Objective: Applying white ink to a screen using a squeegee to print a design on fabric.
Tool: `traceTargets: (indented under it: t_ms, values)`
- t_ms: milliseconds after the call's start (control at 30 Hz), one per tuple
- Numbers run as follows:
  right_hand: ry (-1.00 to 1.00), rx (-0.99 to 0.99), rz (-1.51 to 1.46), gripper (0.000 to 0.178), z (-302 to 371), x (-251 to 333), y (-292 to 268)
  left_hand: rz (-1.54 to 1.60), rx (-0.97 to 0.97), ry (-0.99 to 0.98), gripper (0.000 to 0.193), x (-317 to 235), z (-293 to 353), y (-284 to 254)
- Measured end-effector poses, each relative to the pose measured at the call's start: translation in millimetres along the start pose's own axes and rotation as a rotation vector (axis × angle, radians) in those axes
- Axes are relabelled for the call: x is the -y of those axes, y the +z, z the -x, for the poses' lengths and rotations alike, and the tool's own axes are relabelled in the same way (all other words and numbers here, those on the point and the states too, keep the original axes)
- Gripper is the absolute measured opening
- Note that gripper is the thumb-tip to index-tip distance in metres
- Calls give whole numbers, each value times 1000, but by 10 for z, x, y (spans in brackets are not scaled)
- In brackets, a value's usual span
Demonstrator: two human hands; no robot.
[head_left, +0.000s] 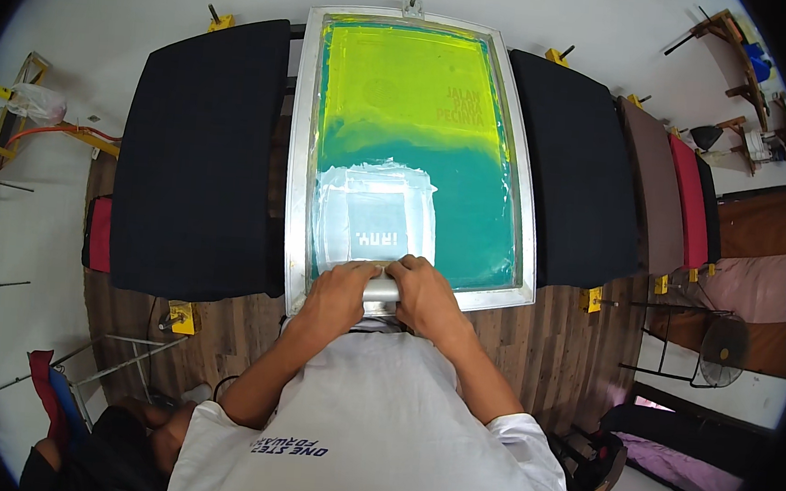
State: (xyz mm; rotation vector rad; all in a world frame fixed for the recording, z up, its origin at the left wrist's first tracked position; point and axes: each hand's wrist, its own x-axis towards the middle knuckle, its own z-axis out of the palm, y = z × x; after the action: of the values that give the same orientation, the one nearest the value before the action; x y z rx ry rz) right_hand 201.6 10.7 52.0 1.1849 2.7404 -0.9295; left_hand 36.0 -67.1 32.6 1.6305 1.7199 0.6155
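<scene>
At the far left, a clear bag point(39, 103) sits against the white wall point(93, 65), an orange hose point(61, 128) running below it. Lower down, another person in dark clothes point(100, 453) is beside a metal rack point(135, 351). A red board point(100, 234) shows past a large black board point(201, 157), which has a yellow clamp point(182, 318) at its near edge, above the wood-plank floor point(228, 343). In the middle lies a silver frame point(304, 146) with a teal screen point(471, 196): yellow-green ink point(397, 70) covers the far part, and a white patch point(330, 194) lies near left. At the frame's near end is the squeegee point(382, 291), its bar gripped by both hands, fingers curled over it, left hand point(337, 298) just beside right hand point(426, 296). To the right stand a second black board point(570, 167), a brown board point(652, 183) and another red one. Beyond are a round fan point(724, 352), pink fabric point(741, 287) and, higher up, a wall shelf point(732, 37).
</scene>
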Motion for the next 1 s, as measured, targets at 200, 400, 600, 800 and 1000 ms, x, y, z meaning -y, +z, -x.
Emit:
traceTargets:
  t_ms: [200,400,600,800,1000]
  values:
    - [-83,123,1,24,-481,-174,-286,6,254,-9,20,98,-487,-369]
    - [-18,59,124,30,-973,-215,-391,17,18,-8,28,249,-949,-477]
    - [-96,-204,109,49,-309,-152,97,-126,-171,140,47,274,-281,93]
    - [-70,-65,47,41,83,-48,95,-68,20,120,57,9,124,-9]
    - [-60,-122,64,33,-748,-190,-225,-129,-87,137,40,212,-694,-347]
